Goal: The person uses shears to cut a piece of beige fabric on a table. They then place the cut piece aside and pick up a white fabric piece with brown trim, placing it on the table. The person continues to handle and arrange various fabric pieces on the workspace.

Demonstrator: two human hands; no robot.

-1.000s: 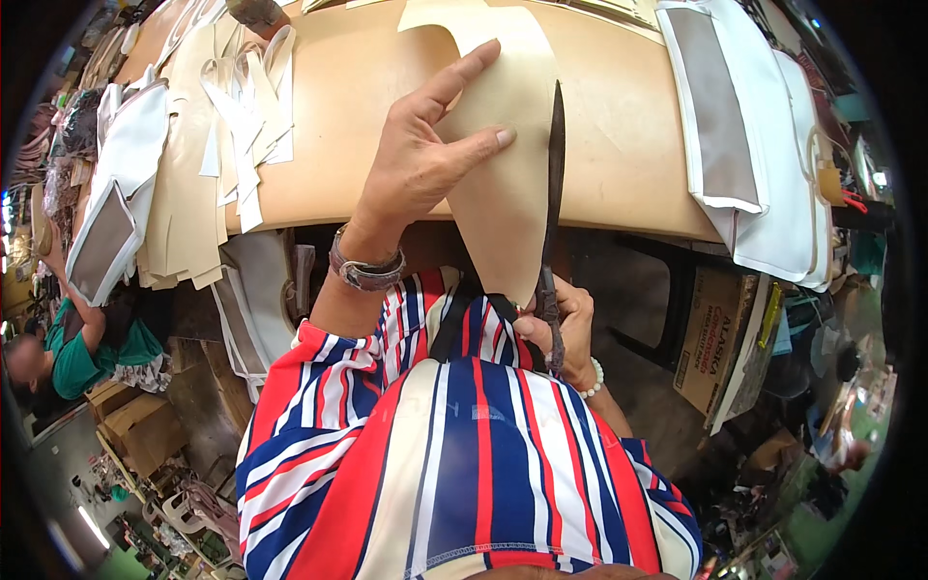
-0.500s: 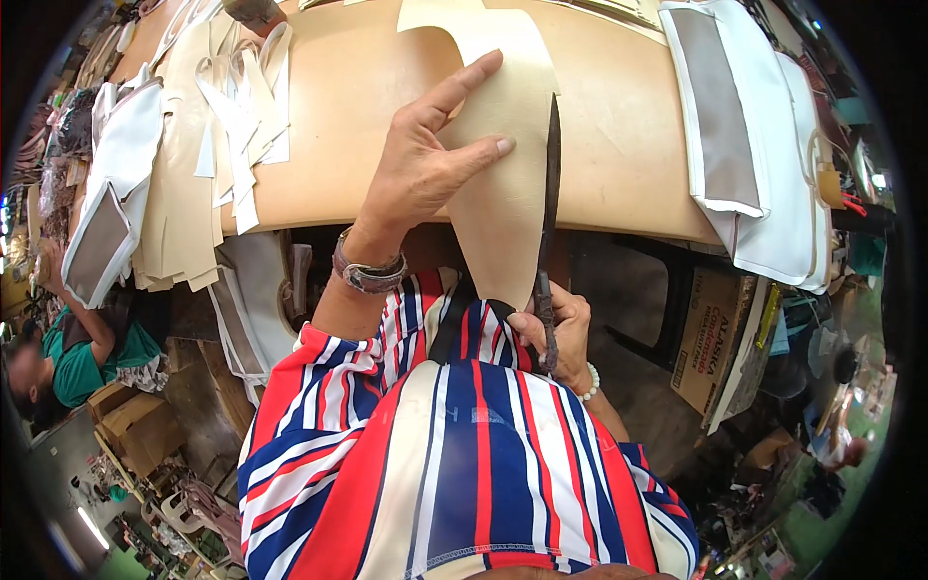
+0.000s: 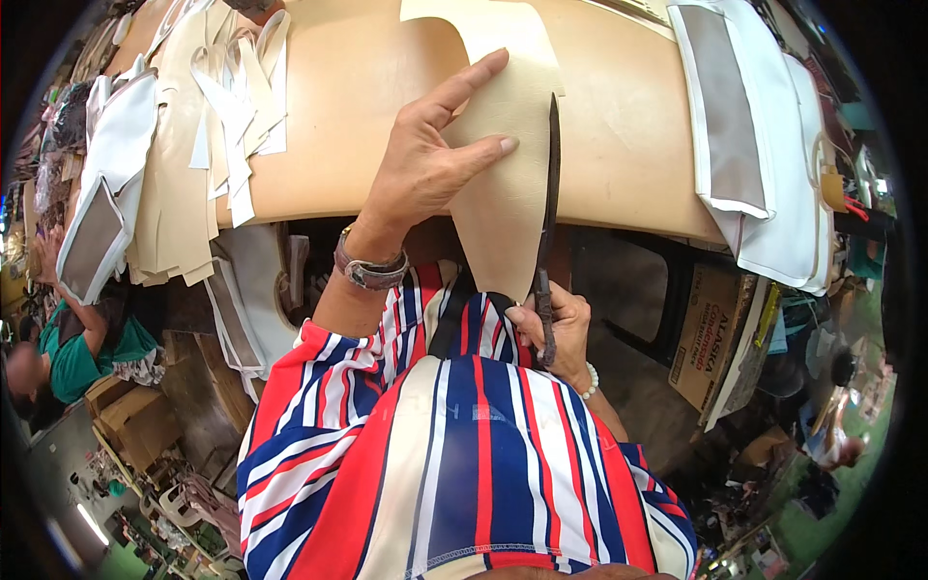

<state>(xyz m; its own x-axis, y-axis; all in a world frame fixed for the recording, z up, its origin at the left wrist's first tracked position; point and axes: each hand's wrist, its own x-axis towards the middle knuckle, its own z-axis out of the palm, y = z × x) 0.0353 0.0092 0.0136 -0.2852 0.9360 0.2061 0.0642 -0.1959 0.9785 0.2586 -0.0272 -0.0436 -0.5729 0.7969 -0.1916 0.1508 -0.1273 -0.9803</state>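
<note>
Cream sheet [image 3: 498, 213] lies lengthwise on the tan worktable [image 3: 619, 164], narrow end overhanging the near edge above the lap, broad end well in on the top. Left hand [image 3: 425, 169] on it: thumb and forefinger spread wide, both tips on the upper face; other fingers tucked out of sight, so cannot tell whether they grip from beneath. Right hand [image 3: 568, 324] below the table edge, fingers closed round the handle of a long dark cutting tool [image 3: 549, 217]. Its blade runs up the sheet's right border; tip sits at a small step, beyond which the sheet is wider. Second blade, if any, not visible. Judgement: trimming of that right side, with the step marking where the cut has got to. Best practice, I'd say: left fingers pressing firmly but clear of the blade line; sheet flat near the tip; blade upright, bites long and even so no nicks show where strokes join. Overhanging end may sag or twist, pulling the line off; light support there would help.
</note>
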